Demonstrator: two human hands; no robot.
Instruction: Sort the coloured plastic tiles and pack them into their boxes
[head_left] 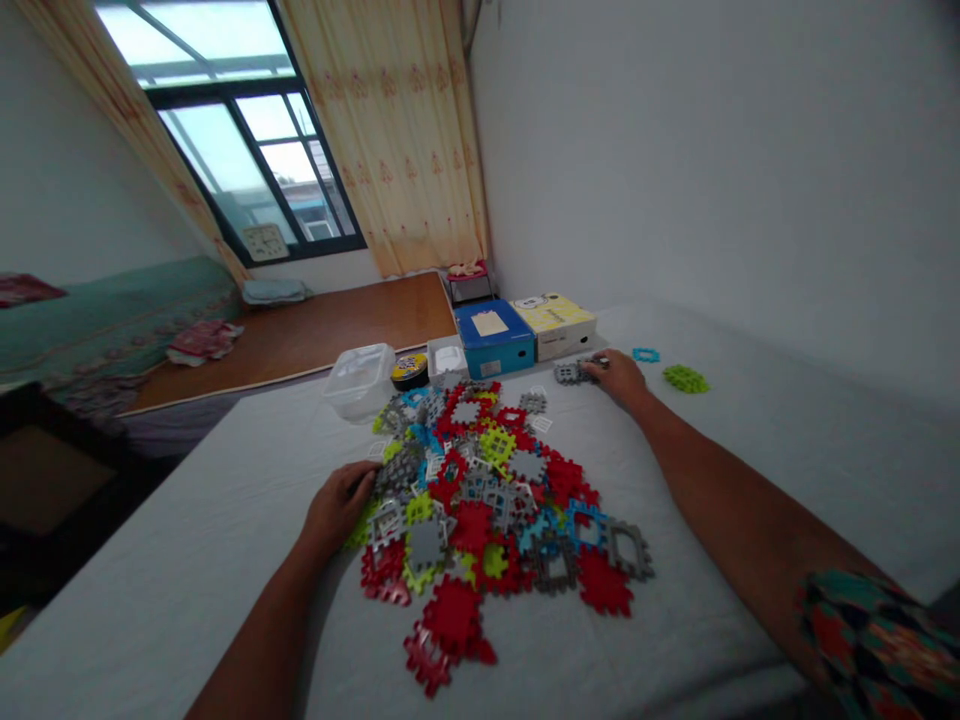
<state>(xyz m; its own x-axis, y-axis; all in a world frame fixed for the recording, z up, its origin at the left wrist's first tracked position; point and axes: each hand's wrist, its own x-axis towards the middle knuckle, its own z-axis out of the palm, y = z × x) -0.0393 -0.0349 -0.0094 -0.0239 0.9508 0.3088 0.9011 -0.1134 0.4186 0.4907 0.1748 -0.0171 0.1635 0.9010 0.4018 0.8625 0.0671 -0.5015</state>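
Observation:
A heap of plastic interlocking tiles [472,525] with notched edges, in red, grey, blue, lime green and white, is spread over the pale cloth-covered surface. At the heap's left side, my left hand [341,508] has its fingers curled against some dark grey tiles [400,468]; the fingertips are partly hidden. My right hand [619,375] reaches to the far right, fingers closed on a grey tile beside other grey tiles [570,373]. To the right of that hand lie a blue frame tile [646,355] and a few lime green tiles [685,379].
Behind the heap stand a clear plastic tub [361,370], a round black-and-yellow tin [410,371], a small white box [448,358], a blue box [495,338] and a yellow-and-white box [553,325]. A white wall [720,170] runs along the right.

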